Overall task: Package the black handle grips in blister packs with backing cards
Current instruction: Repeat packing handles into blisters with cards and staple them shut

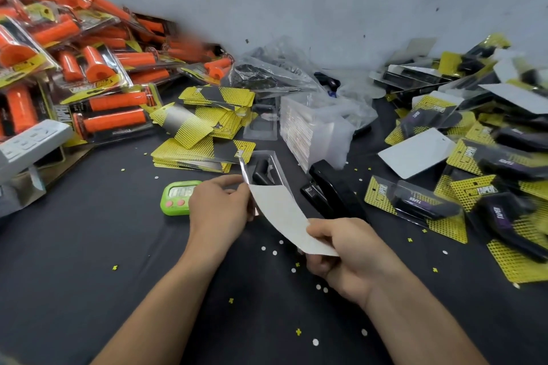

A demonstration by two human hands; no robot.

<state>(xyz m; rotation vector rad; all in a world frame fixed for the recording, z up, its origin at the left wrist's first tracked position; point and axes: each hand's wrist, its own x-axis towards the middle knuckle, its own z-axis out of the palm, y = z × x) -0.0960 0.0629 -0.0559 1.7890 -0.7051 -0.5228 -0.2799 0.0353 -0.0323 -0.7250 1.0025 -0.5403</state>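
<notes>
Above the dark surface (89, 246), my left hand (219, 207) pinches the edge of the blister pack (275, 161), which holds a black handle grip (261, 172). The fingers of my right hand (344, 255) pinch the bent backing card (284, 213), whose far end meets the pack. A stapler (332, 192) lies just beside.

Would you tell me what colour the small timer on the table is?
The timer is bright green with pink buttons; head view.

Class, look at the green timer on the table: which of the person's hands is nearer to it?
Left. The left hand lies just right of the green timer, covering its edge; the right hand is farther right, nearer the camera, gripping the backing card.
</notes>
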